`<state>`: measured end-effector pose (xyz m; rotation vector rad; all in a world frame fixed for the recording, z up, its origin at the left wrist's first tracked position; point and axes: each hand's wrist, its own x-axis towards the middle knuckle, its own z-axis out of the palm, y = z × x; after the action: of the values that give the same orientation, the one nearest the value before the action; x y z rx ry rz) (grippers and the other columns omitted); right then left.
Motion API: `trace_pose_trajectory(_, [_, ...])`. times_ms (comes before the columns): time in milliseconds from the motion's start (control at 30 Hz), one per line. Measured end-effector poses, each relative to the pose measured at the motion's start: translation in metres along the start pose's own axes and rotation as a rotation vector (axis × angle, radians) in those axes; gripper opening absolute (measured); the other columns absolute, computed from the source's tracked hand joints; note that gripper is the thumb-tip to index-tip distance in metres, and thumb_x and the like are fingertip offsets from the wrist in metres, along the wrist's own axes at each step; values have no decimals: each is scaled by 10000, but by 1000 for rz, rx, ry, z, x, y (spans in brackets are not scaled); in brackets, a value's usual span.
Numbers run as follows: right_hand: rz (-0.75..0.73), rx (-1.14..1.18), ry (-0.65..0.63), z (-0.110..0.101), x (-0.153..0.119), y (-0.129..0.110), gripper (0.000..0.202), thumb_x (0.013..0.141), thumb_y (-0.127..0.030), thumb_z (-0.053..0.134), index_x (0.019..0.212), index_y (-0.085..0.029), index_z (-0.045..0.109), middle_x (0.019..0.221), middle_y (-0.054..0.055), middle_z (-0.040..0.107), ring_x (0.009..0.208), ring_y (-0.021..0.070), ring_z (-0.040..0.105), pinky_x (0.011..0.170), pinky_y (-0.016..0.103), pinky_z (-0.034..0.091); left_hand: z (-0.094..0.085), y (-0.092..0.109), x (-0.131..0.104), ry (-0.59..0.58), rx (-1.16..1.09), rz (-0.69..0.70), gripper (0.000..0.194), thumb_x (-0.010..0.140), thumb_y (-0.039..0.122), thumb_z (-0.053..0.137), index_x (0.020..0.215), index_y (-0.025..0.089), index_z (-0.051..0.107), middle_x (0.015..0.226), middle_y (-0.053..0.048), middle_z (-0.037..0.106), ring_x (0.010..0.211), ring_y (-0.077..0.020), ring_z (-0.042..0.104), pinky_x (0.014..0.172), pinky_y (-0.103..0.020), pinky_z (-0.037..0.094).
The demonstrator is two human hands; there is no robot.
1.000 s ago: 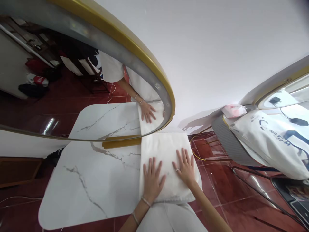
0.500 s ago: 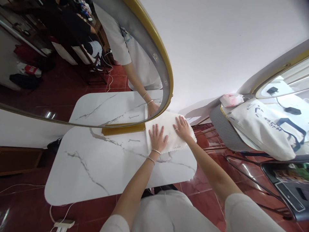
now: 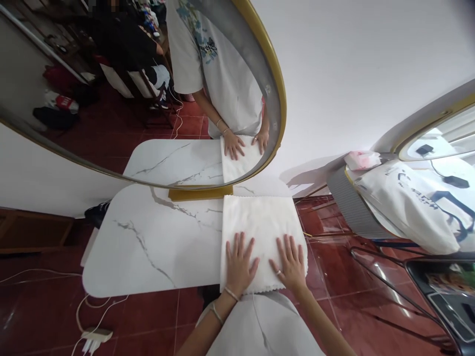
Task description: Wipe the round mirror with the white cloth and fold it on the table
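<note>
A white cloth [image 3: 260, 217] with a scalloped edge lies flat at the right end of the white marbled table [image 3: 148, 247]. My left hand [image 3: 240, 264] rests palm down on its near left part, fingers spread, bracelets at the wrist. On the near right part lies my right hand [image 3: 290, 262], also flat with fingers apart and a ring on one finger. Neither hand grips the cloth. Its near edge reaches the table's front edge, close to my body.
A gold-framed mirror [image 3: 280, 99] stands on a gold base [image 3: 200, 193] at the table's back. To the right, a white bag [image 3: 408, 202] and a pink-white packet [image 3: 361, 159] lie on another table. A black chair or cart [image 3: 441, 291] stands at right; a power strip [image 3: 94, 336] lies on the floor.
Both hands and the cloth have come nearer to my body. The cloth now lies broader and squarer, and the hands rest on its near half. The view has shifted slightly.
</note>
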<state>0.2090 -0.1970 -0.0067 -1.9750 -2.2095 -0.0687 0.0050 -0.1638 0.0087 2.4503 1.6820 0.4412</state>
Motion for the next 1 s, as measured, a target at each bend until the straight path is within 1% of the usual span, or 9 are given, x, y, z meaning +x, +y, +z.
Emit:
trace_pose_trajectory(100, [-24, -5, 3, 4, 13, 5, 763, 949, -523, 360, 1554, -225, 3, 1616, 112, 64, 1476, 323, 123, 1146, 563, 170, 3, -3, 9, 16, 2, -8, 625, 921, 439, 494, 1500, 300, 304, 1590, -93, 246, 1466, -321, 206, 1154, -591, 182])
trace_pose_trajectory(300, [-44, -31, 34, 16, 70, 21, 745, 975, -517, 320, 1538, -250, -89, 1619, 83, 20, 1481, 307, 101, 1146, 558, 185, 11, -17, 65, 30, -9, -14, 586, 937, 458, 459, 1481, 274, 348, 1590, -114, 238, 1475, -320, 174, 1150, -609, 183])
trace_pose_trajectory(400, [-30, -28, 42, 17, 85, 19, 738, 987, -492, 305, 1521, -248, -142, 1618, 87, -2, 1483, 300, 84, 1148, 558, 185, 11, -23, 76, 27, 0, -10, 576, 940, 460, 455, 1473, 258, 367, 1587, -127, 238, 1475, -327, 172, 1148, -615, 184])
trace_pose_trajectory(500, [-63, -9, 21, 11, 72, 7, 734, 970, -526, 331, 1525, -299, -95, 1617, 91, -52, 1476, 355, 69, 1118, 632, 165, 6, -27, 57, 22, 10, 28, 602, 935, 468, 466, 1488, 270, 335, 1593, -119, 223, 1476, -324, 167, 1147, -612, 182])
trace_pose_trajectory(633, [-198, 39, -37, 1, 37, -23, 800, 858, -687, 449, 1518, -410, 92, 1619, 72, -62, 1446, 465, 56, 1048, 747, 93, -7, -37, 5, 33, 58, 13, 640, 916, 456, 504, 1501, 283, 307, 1592, -108, 234, 1472, -319, 186, 1154, -581, 176])
trace_pose_trajectory(700, [-240, 69, -61, -1, 28, -43, 830, 824, -717, 477, 1514, -409, 133, 1621, 79, -25, 1441, 476, 66, 1043, 754, 64, -15, -47, -19, 38, 101, -12, 633, 913, 428, 515, 1497, 280, 320, 1587, -111, 247, 1466, -317, 207, 1157, -560, 171])
trace_pose_trajectory(767, [-269, 95, -89, -2, 27, -63, 843, 817, -719, 485, 1515, -400, 137, 1621, 90, 22, 1440, 474, 76, 1040, 757, 38, -22, -60, -34, 47, 139, -40, 617, 910, 402, 519, 1488, 272, 345, 1582, -118, 260, 1460, -316, 226, 1160, -546, 161])
trace_pose_trajectory(900, [-280, 130, -119, 0, 36, -88, 827, 837, -702, 469, 1518, -394, 116, 1617, 95, 76, 1443, 460, 83, 1040, 754, 8, -30, -78, -42, 64, 173, -87, 586, 908, 369, 511, 1468, 248, 389, 1573, -135, 279, 1454, -318, 242, 1163, -541, 140])
trace_pose_trajectory(1000, [-275, 138, -118, 0, 38, -89, 798, 854, -689, 451, 1517, -400, 115, 1615, 100, 85, 1447, 444, 99, 1046, 745, 18, -28, -73, -38, 54, 166, -112, 581, 909, 350, 499, 1466, 222, 391, 1571, -158, 272, 1459, -335, 215, 1155, -565, 132])
